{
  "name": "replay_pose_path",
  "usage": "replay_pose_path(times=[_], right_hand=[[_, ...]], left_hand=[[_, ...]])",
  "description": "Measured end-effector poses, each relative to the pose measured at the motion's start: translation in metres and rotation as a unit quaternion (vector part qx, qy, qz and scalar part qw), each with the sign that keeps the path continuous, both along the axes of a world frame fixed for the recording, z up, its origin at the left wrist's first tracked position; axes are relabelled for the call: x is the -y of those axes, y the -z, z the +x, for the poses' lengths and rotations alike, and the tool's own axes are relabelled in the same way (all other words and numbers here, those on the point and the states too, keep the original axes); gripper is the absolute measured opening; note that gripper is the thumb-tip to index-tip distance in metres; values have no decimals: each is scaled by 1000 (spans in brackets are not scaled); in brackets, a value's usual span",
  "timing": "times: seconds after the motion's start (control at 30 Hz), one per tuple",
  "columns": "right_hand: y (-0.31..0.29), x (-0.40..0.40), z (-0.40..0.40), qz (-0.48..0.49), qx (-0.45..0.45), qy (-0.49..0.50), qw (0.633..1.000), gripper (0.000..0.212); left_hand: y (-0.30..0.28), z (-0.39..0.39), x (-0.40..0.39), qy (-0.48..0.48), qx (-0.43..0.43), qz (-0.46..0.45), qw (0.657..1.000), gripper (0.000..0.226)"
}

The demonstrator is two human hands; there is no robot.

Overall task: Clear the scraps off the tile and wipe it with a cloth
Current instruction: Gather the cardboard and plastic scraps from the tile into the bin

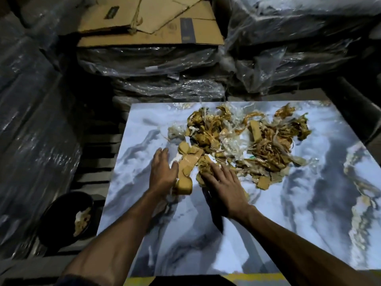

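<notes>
Scraps (pixel 237 141) of cardboard and plastic film heap mid-tile (pixel 299 213); we judge clearing is underway. Our left hand (pixel 162 174) and right hand (pixel 223 184) lie flat, fingers spread, holding nothing. Next: rake toward the black bucket (pixel 61 217). Labels on the flattened cartons (pixel 150 23) are unreadable.

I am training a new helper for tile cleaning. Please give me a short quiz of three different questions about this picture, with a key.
1. True or false: the tile is already free of scraps.
2. Where is the black bucket? A) on the tile B) left of the tile, lower down C) on the cardboard
3. Fill in: both hands lie flat at the near edge of the ____ pile.

Key:
1. False; the scraps cover its far middle.
2. B.
3. Scrap; the left hand and right hand are open on it, gripping nothing.
</notes>
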State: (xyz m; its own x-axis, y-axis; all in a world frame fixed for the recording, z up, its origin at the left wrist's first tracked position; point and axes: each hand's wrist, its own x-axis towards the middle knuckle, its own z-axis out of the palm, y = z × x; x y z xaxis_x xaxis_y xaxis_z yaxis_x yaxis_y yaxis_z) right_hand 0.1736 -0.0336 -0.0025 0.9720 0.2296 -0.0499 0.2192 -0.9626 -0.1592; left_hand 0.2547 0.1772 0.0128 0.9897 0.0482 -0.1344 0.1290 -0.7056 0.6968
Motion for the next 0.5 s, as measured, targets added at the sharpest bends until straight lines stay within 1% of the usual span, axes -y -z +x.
replay_pose_path(times=[0.07, 0.1, 0.17, 0.23, 0.3, 0.4, 0.5], right_hand=[[-13, 2, 9, 21, 20, -3, 1000, 64], [-22, 2, 13, 36, 35, 11, 999, 63], [-33, 6, 23, 80, 86, 68, 991, 46], [-42, 17, 33, 132, 121, 137, 974, 39], [-45, 32, 40, 160, 133, 173, 963, 37], [-45, 63, 54, 164, 141, 206, 954, 39], [-40, 94, 68, 170, 141, 248, 943, 42]], left_hand=[[-2, 23, 5, 5, -5, 4, 1000, 61], [-2, 35, 8, 10, -8, 8, 1000, 62], [-4, 60, 15, 22, -11, 18, 1000, 65], [-7, 84, 23, 33, -13, 24, 999, 67], [-12, 105, 31, 47, -30, 33, 998, 69], [-11, 134, 42, 66, -83, 34, 994, 73], [-5, 143, 51, 87, -105, 57, 989, 69]])
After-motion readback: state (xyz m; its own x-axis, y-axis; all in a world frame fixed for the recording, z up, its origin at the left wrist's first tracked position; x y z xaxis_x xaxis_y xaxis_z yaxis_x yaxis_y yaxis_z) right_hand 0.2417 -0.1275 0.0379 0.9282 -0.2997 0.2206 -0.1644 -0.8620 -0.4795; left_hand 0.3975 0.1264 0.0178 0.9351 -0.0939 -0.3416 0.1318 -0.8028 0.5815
